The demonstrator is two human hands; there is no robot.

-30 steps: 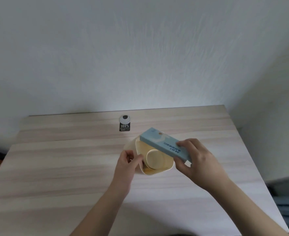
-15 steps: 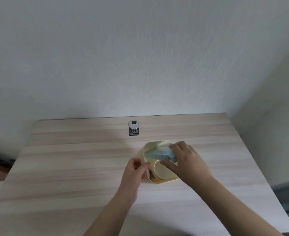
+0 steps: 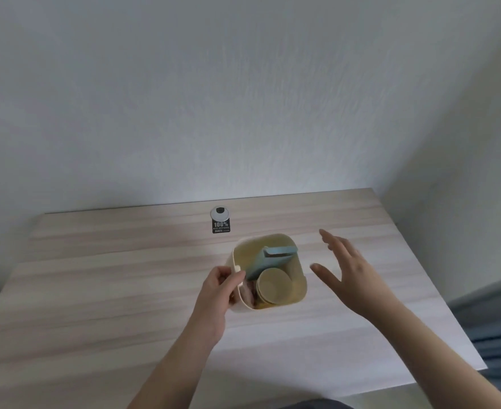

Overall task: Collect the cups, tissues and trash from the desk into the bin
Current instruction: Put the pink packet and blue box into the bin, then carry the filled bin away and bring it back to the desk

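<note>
The bin (image 3: 268, 273) is steadied at its near-left rim by the pinching left hand (image 3: 218, 286), while the right hand (image 3: 351, 270), released with fingers spread, hovers just right of it. Inside the bin a blue box (image 3: 268, 259) leans above a cup (image 3: 274, 286). That grip is best kept until the contents are settled, so the bin is not tipped.

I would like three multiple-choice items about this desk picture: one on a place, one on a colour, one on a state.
1. Where is the box?
A. inside the bin
B. on the desk
C. in the right hand

2. What colour is that box?
A. red
B. light blue
C. black

3. How is the right hand?
A. gripping the bin
B. open, holding nothing
C. holding a cup

Answers: 1 A, it leans inside the bin; 2 B, its faces are pale blue; 3 B, fingers are spread beside the bin, while the left hand holds the rim.
</note>
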